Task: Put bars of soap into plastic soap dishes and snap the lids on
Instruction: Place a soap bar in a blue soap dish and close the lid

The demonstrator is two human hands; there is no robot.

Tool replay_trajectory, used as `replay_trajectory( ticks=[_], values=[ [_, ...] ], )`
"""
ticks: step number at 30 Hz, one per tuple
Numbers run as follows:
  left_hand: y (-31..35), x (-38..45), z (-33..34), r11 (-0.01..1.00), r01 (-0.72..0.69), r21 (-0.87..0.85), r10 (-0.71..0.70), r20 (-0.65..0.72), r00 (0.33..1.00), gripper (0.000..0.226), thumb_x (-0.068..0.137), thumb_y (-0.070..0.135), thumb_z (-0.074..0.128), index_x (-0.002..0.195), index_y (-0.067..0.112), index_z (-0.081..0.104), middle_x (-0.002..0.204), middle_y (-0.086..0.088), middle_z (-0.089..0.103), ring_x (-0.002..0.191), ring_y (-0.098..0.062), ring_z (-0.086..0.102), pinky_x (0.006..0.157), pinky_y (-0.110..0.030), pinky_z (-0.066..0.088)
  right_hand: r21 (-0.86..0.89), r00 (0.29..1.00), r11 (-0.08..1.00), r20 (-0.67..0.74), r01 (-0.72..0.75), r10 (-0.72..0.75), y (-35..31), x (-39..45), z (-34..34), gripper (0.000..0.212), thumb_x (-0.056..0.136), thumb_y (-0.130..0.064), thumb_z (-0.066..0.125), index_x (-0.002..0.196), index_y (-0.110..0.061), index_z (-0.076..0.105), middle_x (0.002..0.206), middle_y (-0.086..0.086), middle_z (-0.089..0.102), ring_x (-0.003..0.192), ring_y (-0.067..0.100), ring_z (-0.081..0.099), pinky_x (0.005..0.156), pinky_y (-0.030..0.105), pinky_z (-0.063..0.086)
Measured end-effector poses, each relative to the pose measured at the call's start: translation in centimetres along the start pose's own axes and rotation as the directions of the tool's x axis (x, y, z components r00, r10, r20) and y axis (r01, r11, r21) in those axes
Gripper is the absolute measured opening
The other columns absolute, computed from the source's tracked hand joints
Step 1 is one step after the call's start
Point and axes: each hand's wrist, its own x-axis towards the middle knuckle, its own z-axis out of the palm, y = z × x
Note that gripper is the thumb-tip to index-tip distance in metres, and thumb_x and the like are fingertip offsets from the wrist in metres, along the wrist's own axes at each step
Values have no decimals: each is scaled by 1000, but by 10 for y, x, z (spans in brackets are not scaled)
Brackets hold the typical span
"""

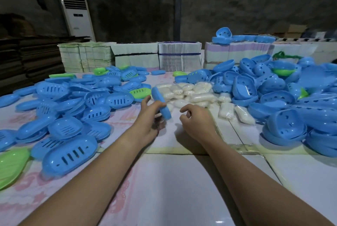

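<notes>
My left hand (148, 120) grips a blue plastic soap dish part (161, 102) on edge above the table's middle, fingers curled round it. My right hand (196, 120) hovers just to the right of it with loosely curled fingers and holds nothing. Wrapped white soap bars (187, 91) lie in a heap just beyond both hands. A pile of shallow slotted blue pieces (76, 109) covers the left side. Deeper blue dishes with holes (284, 98) are heaped on the right.
A few green pieces (11, 165) lie among the blue ones. Bundled stacks of flat paper or card (179, 56) line the far edge of the table (182, 185). A white floor-standing air conditioner (76, 14) stands behind at the left.
</notes>
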Motion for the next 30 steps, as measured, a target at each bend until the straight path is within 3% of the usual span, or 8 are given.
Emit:
replay_trajectory(
  ticks=[3, 6, 8, 11, 15, 18, 22, 30],
  values=[
    [-11, -10, 3, 980, 20, -197, -19, 8, 1000, 40, 93, 15, 55, 130, 28, 46, 87, -7, 55, 70, -20, 55, 59, -31, 54, -96, 1000, 995, 1, -6, 6, 8, 0, -2, 31, 85, -24, 55, 115, -23, 66, 100, 3, 64, 102, 25, 54, 85, 37, 44],
    [-9, -12, 0, 949, 146, -279, -153, -1, 988, 24, 91, 34, 57, 107, 17, 58, 72, -8, 67, 70, -25, 61, 68, -34, 46, -250, 999, 968, 35, 6, 3, 12, 0, -1, 46, 93, -34, 53, 137, -23, 52, 132, 7, 54, 120, 28, 40, 103, 38, 34],
    [-8, -14, -1, 934, 227, -276, -221, 53, 974, 38, 92, 50, 54, 103, 15, 66, 88, -12, 73, 73, -28, 66, 70, -34, 47, -371, 998, 928, 59, 25, -3, 12, 1, 4, 51, 97, -40, 44, 145, -23, 41, 141, 7, 47, 126, 29, 34, 105, 40, 30],
    [-8, -12, -4, 894, 318, -315, -261, 210, 942, 67, 91, 66, 47, 118, 8, 69, 111, -17, 73, 70, -28, 71, 63, -31, 51, -525, 993, 846, 110, 100, -48, 7, 4, 11, 52, 99, -45, 33, 146, -23, 32, 148, 7, 39, 133, 31, 30, 107, 45, 30],
    [-9, -9, -7, 880, 333, -338, -258, 247, 934, 82, 90, 76, 39, 114, 5, 70, 96, -15, 75, 71, -27, 68, 61, -31, 51, -591, 968, 793, 249, 147, 6, 8, 17, 12, 62, 97, -55, 27, 152, -26, 20, 160, 8, 19, 145, 33, 13, 111, 53, 21],
    [-13, -8, -6, 896, 299, -329, -228, 239, 944, 83, 91, 79, 35, 109, 6, 70, 88, -15, 75, 60, -25, 67, 54, -30, 53, -615, 965, 779, 256, 119, 54, 8, 28, 15, 61, 97, -54, 26, 150, -25, 25, 158, 8, 25, 144, 33, 16, 110, 54, 21],
    [-15, -6, -6, 910, 290, -297, -224, 237, 945, 82, 89, 81, 37, 109, 8, 69, 83, -16, 75, 63, -27, 67, 63, -31, 47, -652, 990, 752, 139, 102, -13, -2, 35, 17, 44, 96, -45, 37, 129, -18, 48, 134, 9, 49, 124, 30, 37, 98, 48, 32],
    [-18, -7, -5, 948, 220, -232, -186, 160, 969, 79, 90, 80, 37, 99, 10, 72, 85, -17, 76, 75, -31, 63, 67, -34, 45, -691, 992, 723, 94, 8, 78, -4, 45, 20, 41, 94, -43, 41, 122, -14, 52, 125, 11, 56, 120, 31, 40, 96, 46, 34]
  ],
)
